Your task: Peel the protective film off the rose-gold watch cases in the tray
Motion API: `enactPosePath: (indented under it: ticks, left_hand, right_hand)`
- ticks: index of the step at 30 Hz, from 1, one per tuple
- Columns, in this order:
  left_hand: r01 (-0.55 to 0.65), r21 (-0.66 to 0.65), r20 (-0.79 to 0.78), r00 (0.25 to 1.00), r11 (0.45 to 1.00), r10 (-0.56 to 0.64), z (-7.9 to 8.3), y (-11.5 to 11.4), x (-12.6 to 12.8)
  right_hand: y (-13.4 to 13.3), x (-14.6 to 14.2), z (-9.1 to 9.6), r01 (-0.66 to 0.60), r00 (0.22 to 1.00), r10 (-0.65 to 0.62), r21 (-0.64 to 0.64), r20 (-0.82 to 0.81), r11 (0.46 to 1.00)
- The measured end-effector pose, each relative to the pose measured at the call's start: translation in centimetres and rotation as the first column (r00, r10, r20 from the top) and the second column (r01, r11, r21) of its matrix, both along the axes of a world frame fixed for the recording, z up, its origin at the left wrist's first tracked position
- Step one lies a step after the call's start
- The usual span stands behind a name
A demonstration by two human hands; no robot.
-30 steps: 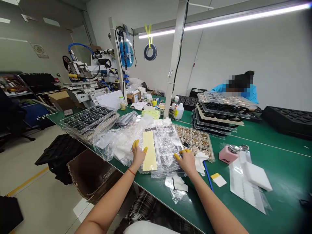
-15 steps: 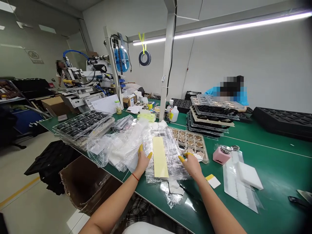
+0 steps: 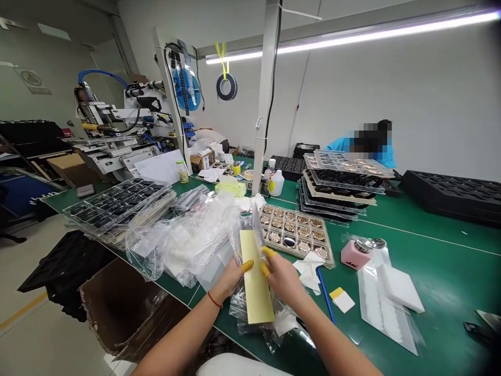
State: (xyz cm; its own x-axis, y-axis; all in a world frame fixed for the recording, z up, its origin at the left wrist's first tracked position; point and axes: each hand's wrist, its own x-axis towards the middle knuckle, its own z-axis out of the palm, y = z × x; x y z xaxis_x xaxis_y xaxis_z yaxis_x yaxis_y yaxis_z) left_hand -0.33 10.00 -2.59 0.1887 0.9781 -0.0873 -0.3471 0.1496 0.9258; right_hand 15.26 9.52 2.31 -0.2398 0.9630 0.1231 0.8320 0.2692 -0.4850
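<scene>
A long pale-yellow strip [image 3: 256, 292] lies along a stack of clear, crinkled plastic bags [image 3: 237, 305], which is tilted up and folding inward at its sides. My left hand [image 3: 230, 277] is closed on the stack's left edge, its thumb on the yellow strip and its other fingers hidden behind. My right hand [image 3: 282, 274] grips the folded right side of the bags close to the strip. Yellow finger cots cover the visible fingertips of both hands. Behind the bags stands a clear compartment tray [image 3: 331, 256] of round, gold-coloured parts.
Loose clear plastic [image 3: 183, 240] is heaped on the left beside stacked trays [image 3: 117, 203]. To the right are a blue stick [image 3: 325, 295], a pink pump bottle [image 3: 355, 254] and a white foam block [image 3: 403, 287]. A co-worker in blue [image 3: 338, 146] sits behind tall stacked trays [image 3: 332, 201].
My hands have come closer together, lifting and folding the flat plastic bags around the yellow strip. More of the gold-parts tray and the blue stick now show. The view has shifted slightly.
</scene>
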Motion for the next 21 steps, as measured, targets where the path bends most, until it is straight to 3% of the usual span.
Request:
enactPosePath:
  ticks: [2, 4, 8, 11, 13, 17, 21]
  left_hand:
    - [-0.03, -0.017, 0.018, 0.999, 0.999, 0.03, -0.4, 0.2, 0.1]
    - [-0.065, -0.037, 0.025, 0.998, 0.997, 0.065, -0.8, 0.5, -0.3]
    - [-0.115, -0.091, 0.042, 0.992, 0.989, 0.119, -1.4, 1.3, -1.8]
    - [-0.152, -0.124, 0.056, 0.986, 0.981, 0.16, -1.6, 1.8, -2.6]
    - [-0.162, -0.141, 0.067, 0.983, 0.977, 0.173, -1.7, 2.0, -2.7]
    - [-0.161, -0.195, 0.084, 0.98, 0.968, 0.18, -1.8, 2.5, -2.8]
    - [-0.14, -0.287, 0.083, 0.982, 0.948, 0.17, -1.7, 3.4, -3.6]
  right_hand:
    - [-1.2, -2.0, 0.9, -0.091, 0.975, 0.098, -0.041, 0.199, 0.995]
    - [-1.7, -2.9, 1.4, -0.148, 0.942, 0.167, -0.086, 0.291, 0.985]
    - [-0.2, -1.2, 2.1, -0.074, 0.98, 0.083, -0.058, 0.179, 0.996]
    - [2.1, 1.5, 2.5, 0.064, 0.992, -0.049, -0.126, 0.119, 0.99]
    - [3.5, 3.0, 2.2, 0.083, 0.995, -0.071, -0.185, 0.067, 0.979]
    - [5.7, 4.4, -0.4, 0.022, 0.947, -0.132, -0.353, -0.292, 0.935]
    - [6.6, 4.3, -3.2, -0.232, 0.675, -0.252, -0.523, -0.694, 0.82]
